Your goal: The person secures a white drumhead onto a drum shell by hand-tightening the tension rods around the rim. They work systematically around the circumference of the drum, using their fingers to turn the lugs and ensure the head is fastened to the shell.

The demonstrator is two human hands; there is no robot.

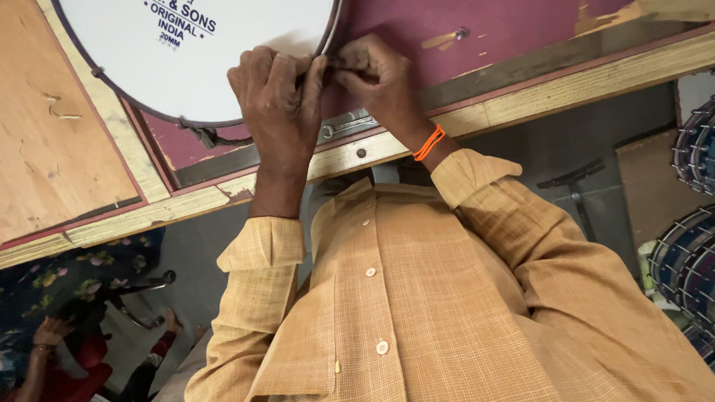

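A round drum with a white head (154,63) and a dark metal rim (330,31) lies on a maroon bench top (494,22). My left hand (277,101) is curled over the rim's near right edge, fingers closed on it. My right hand (379,81), with an orange band (428,142) at the wrist, pinches a small dark fitting (335,63) on the rim, right against my left fingers. The fingers hide most of the fitting. My tan checked shirt sleeves reach up from the bottom of the view.
A metal spanner (344,128) lies on the bench just below my hands. The bench has a pale wooden edge (588,82) and a plywood panel (39,131) at left. Dark striped drums (707,200) are stacked at right. Another person's hand (50,332) shows at lower left.
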